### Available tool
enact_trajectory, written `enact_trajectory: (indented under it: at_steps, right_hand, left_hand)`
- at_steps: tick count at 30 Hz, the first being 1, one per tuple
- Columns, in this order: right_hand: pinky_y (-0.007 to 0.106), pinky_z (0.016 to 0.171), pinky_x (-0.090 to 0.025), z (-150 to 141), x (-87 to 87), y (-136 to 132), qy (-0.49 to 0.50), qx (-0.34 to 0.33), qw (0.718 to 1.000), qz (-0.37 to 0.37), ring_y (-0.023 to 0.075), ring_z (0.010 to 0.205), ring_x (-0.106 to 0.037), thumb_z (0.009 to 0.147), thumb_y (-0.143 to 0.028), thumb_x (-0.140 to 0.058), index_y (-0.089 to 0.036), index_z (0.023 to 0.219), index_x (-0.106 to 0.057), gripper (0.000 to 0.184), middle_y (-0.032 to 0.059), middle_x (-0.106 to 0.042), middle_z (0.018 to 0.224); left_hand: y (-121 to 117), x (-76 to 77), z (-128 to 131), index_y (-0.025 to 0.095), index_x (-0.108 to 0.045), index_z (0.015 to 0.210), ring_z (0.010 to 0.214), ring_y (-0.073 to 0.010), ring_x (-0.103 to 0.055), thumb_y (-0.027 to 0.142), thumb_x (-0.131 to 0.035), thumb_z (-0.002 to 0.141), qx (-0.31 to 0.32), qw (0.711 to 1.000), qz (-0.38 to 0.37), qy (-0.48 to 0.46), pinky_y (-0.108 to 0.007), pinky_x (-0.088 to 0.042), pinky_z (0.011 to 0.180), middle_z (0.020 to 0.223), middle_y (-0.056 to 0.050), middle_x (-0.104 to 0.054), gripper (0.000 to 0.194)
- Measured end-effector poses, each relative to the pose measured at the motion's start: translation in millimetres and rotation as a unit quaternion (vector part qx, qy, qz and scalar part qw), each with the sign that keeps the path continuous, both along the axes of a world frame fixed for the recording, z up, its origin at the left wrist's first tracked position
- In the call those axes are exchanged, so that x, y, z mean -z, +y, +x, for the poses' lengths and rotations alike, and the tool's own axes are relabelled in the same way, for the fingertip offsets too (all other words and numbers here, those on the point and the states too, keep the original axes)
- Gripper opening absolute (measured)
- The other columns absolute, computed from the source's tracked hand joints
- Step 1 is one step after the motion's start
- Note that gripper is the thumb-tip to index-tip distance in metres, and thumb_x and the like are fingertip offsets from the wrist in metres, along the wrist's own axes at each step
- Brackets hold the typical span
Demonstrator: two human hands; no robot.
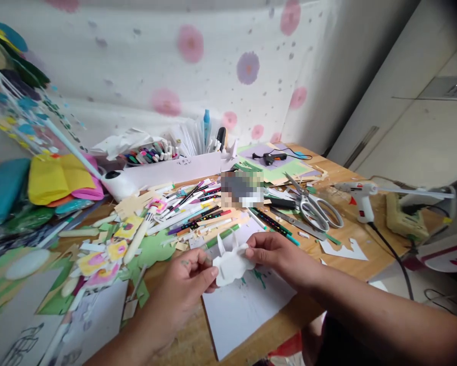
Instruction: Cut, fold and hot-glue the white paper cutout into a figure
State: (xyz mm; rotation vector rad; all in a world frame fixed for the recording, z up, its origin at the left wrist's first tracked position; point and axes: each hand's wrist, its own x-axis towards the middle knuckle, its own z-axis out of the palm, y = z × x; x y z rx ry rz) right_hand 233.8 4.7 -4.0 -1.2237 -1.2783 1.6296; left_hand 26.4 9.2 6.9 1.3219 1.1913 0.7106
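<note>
A white paper cutout (pixel 233 266) with a wavy edge and two pointed, ear-like strips on top is held up between both hands. My left hand (pixel 192 277) pinches its left edge between thumb and fingers. At its upper right edge, my right hand (pixel 274 254) grips it the same way. Below the cutout lies a sheet of white paper (pixel 243 315) with green marks, partly covered by the hands and the cutout. Several markers (pixel 197 218) and paper scraps are strewn just beyond the hands.
Scissors (pixel 314 208) lie right of the markers, beside a white glue gun (pixel 361 198) with its cord running over the table edge. A black glue gun (pixel 274 157) rests farther back. Paper flowers (pixel 114 249) and green scraps cover the left. A marker box (pixel 171 170) stands behind.
</note>
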Motion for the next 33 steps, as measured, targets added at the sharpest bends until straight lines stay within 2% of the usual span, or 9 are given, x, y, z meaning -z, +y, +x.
enact_trajectory:
  at_steps: [6,10,13,19,23,26,28,30,33]
  right_hand:
    - [0.024,0.053,-0.03,-1.7,4.7,2.9,-0.028,0.004,1.0,-0.009,0.0109,0.056,-0.041,0.07,-0.05,-0.072,-0.018,0.072,-0.056,0.037,-0.0025,-0.051,0.061]
    - [0.024,0.053,-0.031,-4.5,6.4,3.1,-0.017,-0.023,0.999,-0.024,0.0113,0.057,-0.041,0.073,-0.051,-0.07,-0.018,0.072,-0.056,0.036,-0.0025,-0.05,0.062]
    - [0.023,0.054,-0.032,-6.8,6.1,3.7,-0.009,-0.035,0.999,-0.027,0.0111,0.059,-0.041,0.077,-0.049,-0.068,-0.019,0.074,-0.056,0.033,-0.0028,-0.049,0.064]
    - [0.024,0.064,-0.041,-11.6,6.5,7.0,0.037,-0.051,0.998,-0.001,0.0135,0.075,-0.05,0.084,-0.039,-0.064,-0.021,0.1,-0.055,0.025,0.0013,-0.057,0.086]
    - [0.023,0.058,-0.039,-15.3,10.6,9.2,0.008,-0.034,0.998,0.043,0.0123,0.069,-0.05,0.083,-0.033,-0.064,-0.022,0.104,-0.049,0.028,-0.0011,-0.054,0.08]
    - [0.021,0.052,-0.037,-12.9,10.5,12.6,-0.077,-0.019,0.993,0.092,0.0106,0.06,-0.047,0.083,-0.024,-0.061,-0.022,0.104,-0.049,0.025,-0.0035,-0.052,0.073]
    - [0.021,0.051,-0.038,-6.3,7.2,15.9,-0.169,-0.026,0.977,0.128,0.0104,0.057,-0.048,0.081,-0.021,-0.06,-0.021,0.104,-0.051,0.025,-0.0026,-0.056,0.074]
    - [0.024,0.054,-0.041,3.3,1.8,18.7,-0.299,-0.008,0.934,0.198,0.0117,0.06,-0.052,0.078,-0.019,-0.062,-0.021,0.102,-0.057,0.025,0.001,-0.062,0.083]
    - [0.026,0.061,-0.045,18.6,-6.9,19.8,-0.405,0.033,0.857,0.316,0.0151,0.072,-0.058,0.081,-0.02,-0.06,-0.02,0.095,-0.063,0.015,0.0057,-0.064,0.094]
  left_hand:
    - [-1.1,14.4,-8.9,0.02,-0.055,0.059,0.055,-0.0134,-0.053,0.034,-0.068,0.068,-0.017,0.996,-0.056,-0.063,-0.025,-0.045,0.055,0.054,0.003,-0.056,0.02]
    - [-4.1,17.5,-9.5,0.02,-0.055,0.068,0.057,-0.0125,-0.054,0.041,-0.073,0.063,-0.008,0.982,-0.121,-0.143,-0.025,-0.046,0.056,0.06,0.002,-0.059,0.028]
    - [-5.3,18.9,-10.1,0.018,-0.056,0.071,0.059,-0.0117,-0.054,0.038,-0.073,0.063,-0.008,0.978,-0.147,-0.146,-0.025,-0.046,0.058,0.063,0.002,-0.058,0.027]
    - [-5.9,20.0,-11.8,0.017,-0.054,0.07,0.058,-0.0103,-0.051,0.032,-0.065,0.073,-0.033,0.987,-0.108,-0.117,-0.023,-0.044,0.058,0.061,0.004,-0.053,0.018]
    - [-5.3,19.5,-12.2,0.018,-0.056,0.074,0.061,-0.0111,-0.052,0.029,-0.061,0.077,-0.006,0.994,-0.074,-0.084,-0.023,-0.044,0.058,0.063,0.004,-0.054,0.013]
    - [-3.5,20.9,-17.1,0.02,-0.055,0.088,0.067,-0.0135,-0.056,0.032,-0.056,0.082,-0.061,0.998,0.014,-0.029,-0.025,-0.046,0.061,0.073,0.002,-0.058,0.013]
    - [-1.4,22.4,-22.6,0.023,-0.053,0.094,0.073,-0.0152,-0.057,0.033,-0.052,0.086,-0.107,0.985,0.125,0.045,-0.028,-0.047,0.066,0.079,0.001,-0.058,0.012]
    - [0.4,23.2,-27.1,0.024,-0.054,0.097,0.081,-0.0176,-0.058,0.027,-0.052,0.087,-0.06,0.95,0.274,0.138,-0.031,-0.046,0.072,0.087,-0.001,-0.059,0.011]
    - [-1.0,21.6,-27.5,0.024,-0.06,0.094,0.088,-0.0206,-0.057,0.016,-0.054,0.083,0.077,0.854,0.453,0.244,-0.036,-0.045,0.078,0.093,-0.002,-0.062,0.015]
